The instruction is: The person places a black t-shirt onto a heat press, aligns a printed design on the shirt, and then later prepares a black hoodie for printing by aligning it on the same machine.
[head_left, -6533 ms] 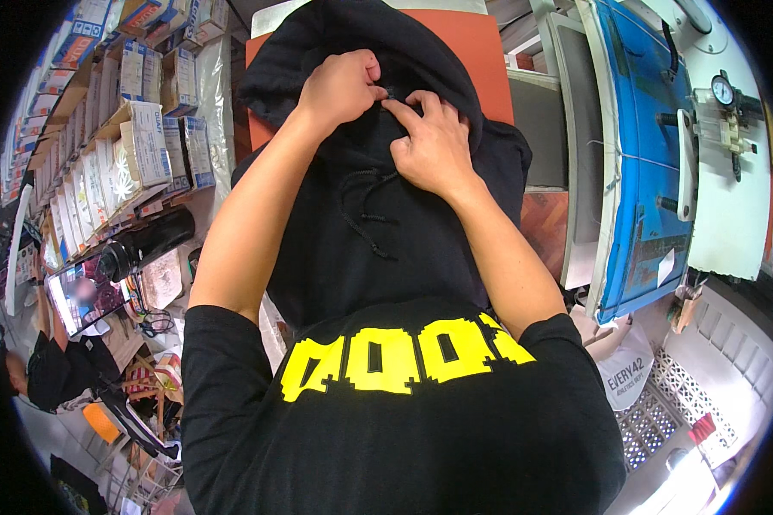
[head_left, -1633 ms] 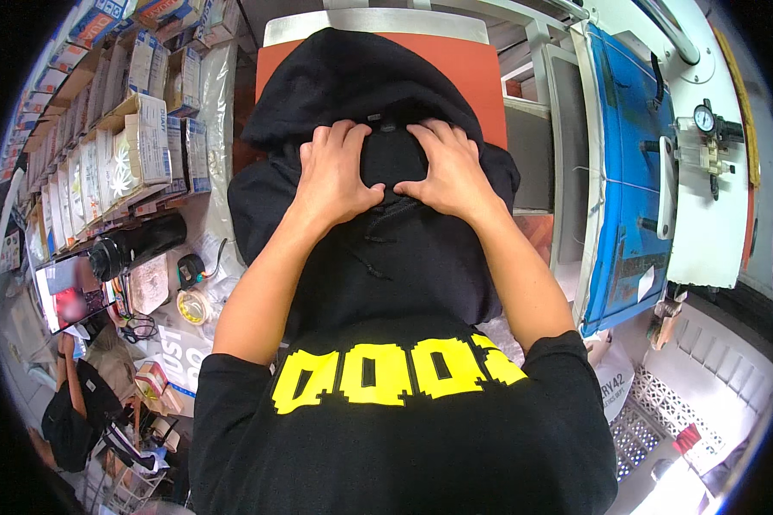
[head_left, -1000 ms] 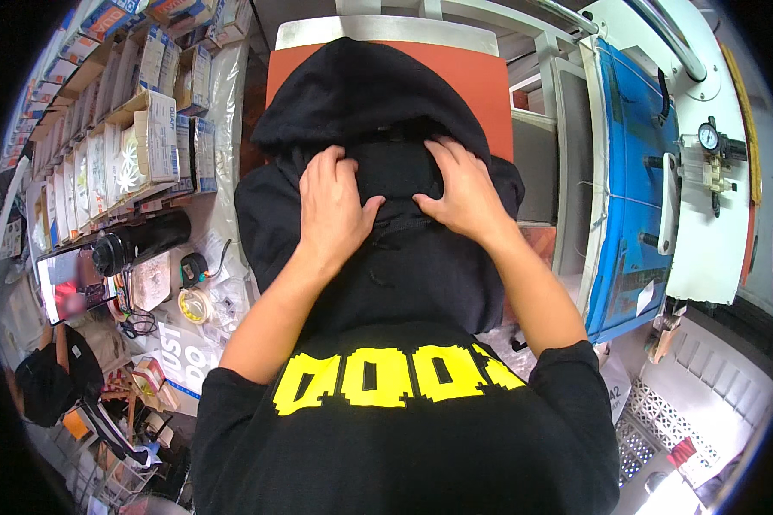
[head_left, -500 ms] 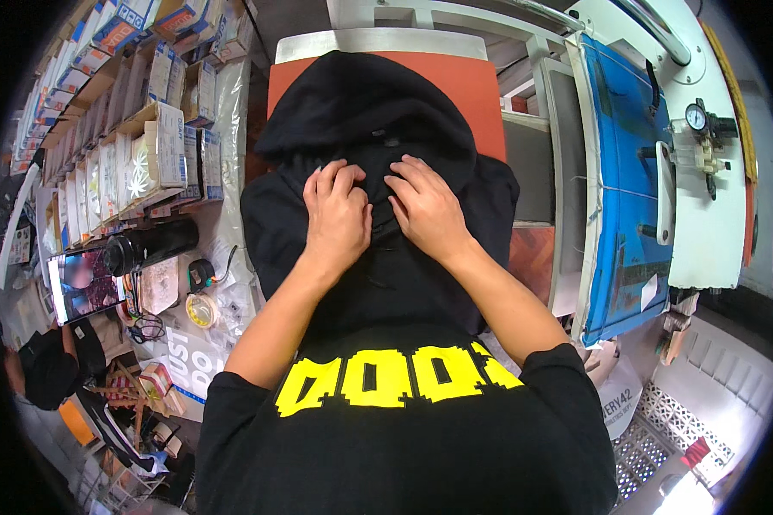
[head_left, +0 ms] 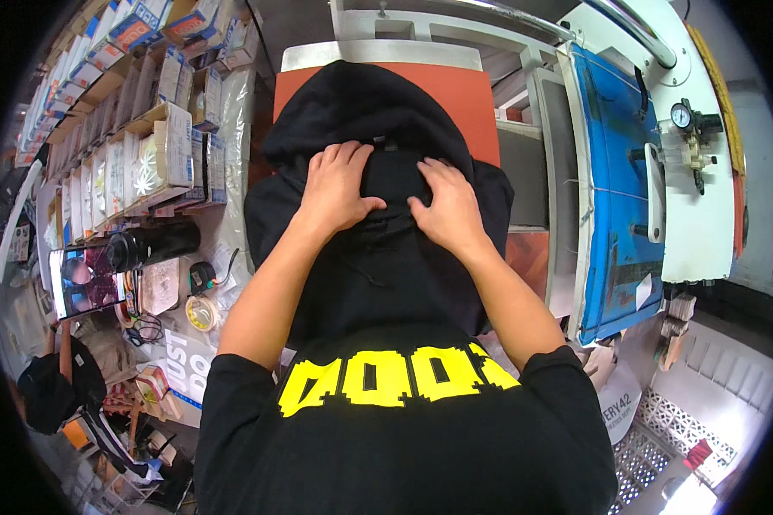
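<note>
A black hooded sweatshirt [head_left: 369, 103] lies on an orange-red pad [head_left: 471, 101], its hood at the far end and a small label showing inside the neck opening. My left hand [head_left: 337, 187] rests on the left side of the neck opening, fingers stretched forward and thumb held apart. On the other side of the opening, my right hand [head_left: 448, 204] presses on the fabric with its fingers slightly bent and its thumb out. Dark cloth lies smooth between the two hands. Neither hand visibly grips anything.
A blue panel [head_left: 618, 197] with a white handle stands at the right, beside a pressure gauge [head_left: 681, 115]. Open boxes [head_left: 167, 146] fill the left side. Nearer are a black bottle [head_left: 155, 245], a lit screen [head_left: 86, 279] and a tape roll [head_left: 202, 312]. Another person sits at the lower left.
My hands have spread apart, and their curled fingers have straightened onto the fabric. The neck opening now lies wider, with its label more visible. The whole view has shifted slightly.
</note>
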